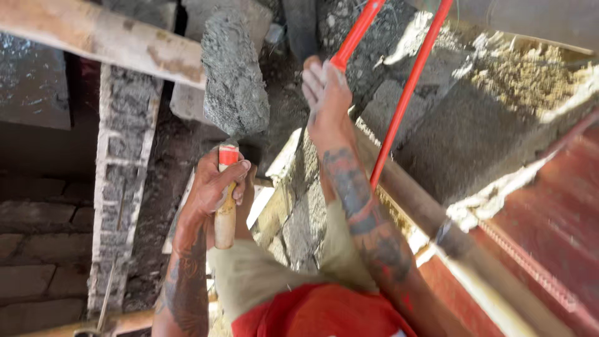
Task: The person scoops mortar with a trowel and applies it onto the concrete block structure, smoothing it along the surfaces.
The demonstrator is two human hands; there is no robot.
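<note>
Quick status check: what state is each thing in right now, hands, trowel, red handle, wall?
Left hand: closed around the trowel's wooden handle.
Trowel: raised, blade loaded with grey mortar.
Right hand: gripping the red handle's end.
Red handle: slanted, held up.
Block wall: standing, mortar joints rough.

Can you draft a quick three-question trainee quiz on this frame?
1. True or false: the left hand grips a trowel loaded with grey mortar.
2. What does the right hand touch? A) a red tube frame B) a hammer C) a bucket
3. Fill in: the trowel's handle is ____ with a red band.

Key: 1 true; 2 A; 3 wooden.
</note>
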